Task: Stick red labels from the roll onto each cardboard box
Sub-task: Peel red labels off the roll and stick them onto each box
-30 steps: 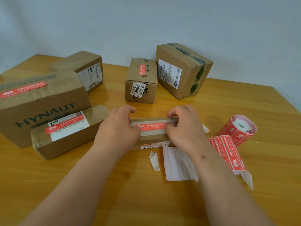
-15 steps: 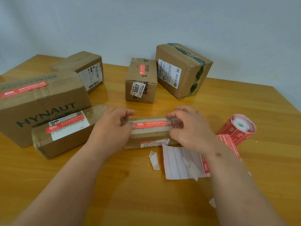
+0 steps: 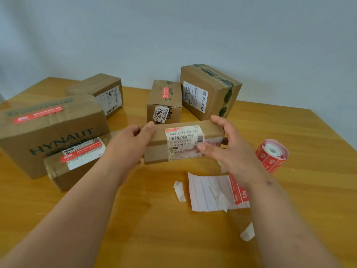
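A long narrow cardboard box (image 3: 160, 144) is lifted off the table and tilted, its white shipping label facing me. My left hand (image 3: 129, 144) grips its left end and my right hand (image 3: 229, 149) grips its right end, thumb on the front face. The roll of red labels (image 3: 272, 154) lies on the table to the right. Its unrolled backing strip (image 3: 210, 192), with two red labels at its right edge, lies below the box.
Around the back stand the big HYNAUT box (image 3: 52, 132), a long box (image 3: 77, 163) in front of it, a far-left box (image 3: 104, 89), a small BAHA box (image 3: 164, 101) and a taped box (image 3: 210, 91). Torn backing scraps (image 3: 179, 190) lie on the wooden table (image 3: 154, 238).
Both hands stopped pressing the red label on the narrow box, gripped its ends, then lifted and turned it so the shipping label faces me.
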Motion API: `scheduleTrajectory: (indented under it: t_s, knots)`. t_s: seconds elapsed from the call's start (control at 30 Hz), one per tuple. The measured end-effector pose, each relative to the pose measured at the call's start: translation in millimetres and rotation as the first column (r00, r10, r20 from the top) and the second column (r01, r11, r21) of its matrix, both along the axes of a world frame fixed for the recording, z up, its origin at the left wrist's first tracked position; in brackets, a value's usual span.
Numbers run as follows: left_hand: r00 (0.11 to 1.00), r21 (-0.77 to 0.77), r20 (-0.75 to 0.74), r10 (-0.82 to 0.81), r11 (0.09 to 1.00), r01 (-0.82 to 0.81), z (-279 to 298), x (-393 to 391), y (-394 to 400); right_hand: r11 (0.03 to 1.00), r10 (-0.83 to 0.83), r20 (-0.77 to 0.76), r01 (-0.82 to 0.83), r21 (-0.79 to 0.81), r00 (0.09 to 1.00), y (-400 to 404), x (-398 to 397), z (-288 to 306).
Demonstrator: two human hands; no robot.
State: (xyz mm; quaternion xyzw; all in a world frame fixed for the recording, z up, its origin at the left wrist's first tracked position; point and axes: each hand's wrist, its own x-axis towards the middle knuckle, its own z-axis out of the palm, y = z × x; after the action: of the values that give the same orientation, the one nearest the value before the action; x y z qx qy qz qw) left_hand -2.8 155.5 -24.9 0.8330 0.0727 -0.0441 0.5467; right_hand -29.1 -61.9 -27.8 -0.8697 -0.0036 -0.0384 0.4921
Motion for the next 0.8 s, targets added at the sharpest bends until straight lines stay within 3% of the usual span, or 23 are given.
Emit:
scheduleTrajectory:
  t_s: [0.07,0.17,0.27,0.33,0.43,0.5,0.6,0.8]
  knots:
    - [0.997,0.019,-0.067,0.025,1.0,-0.024,4,1,-2,0.999,0.0,-0.026,0.001,0.046,1.0,-2,-3,0]
    - [0.995,0.006,-0.101,0.023,1.0,-0.023,4,-1,-5,0.995,-0.097,-0.052,0.097,-0.005,0.994,0,1,-3]
    - [0.994,0.176,-0.107,-0.029,0.983,0.048,-4,0,-4,0.989,-0.118,-0.115,0.106,-0.101,0.986,3,7,-13]
    - [0.988,0.389,-0.122,-0.099,0.911,0.139,-11,1,-2,0.977,-0.139,-0.146,0.112,-0.181,0.979,5,10,-19]
    - [0.977,0.701,-0.143,-0.158,0.681,0.213,-20,4,-3,0.93,-0.186,-0.149,0.125,-0.347,0.971,7,14,-27]
    - [0.983,0.764,-0.106,-0.15,0.62,0.177,-23,6,-5,0.868,-0.215,-0.15,0.118,-0.483,0.965,8,15,-30]
    - [0.991,0.751,-0.04,-0.125,0.651,0.112,-20,3,-10,0.813,-0.238,-0.093,0.146,-0.564,0.967,9,15,-31]
    - [0.959,0.632,0.223,-0.175,0.775,-0.006,-10,-10,-24,0.852,-0.283,0.069,0.284,-0.439,0.957,-5,8,-13]
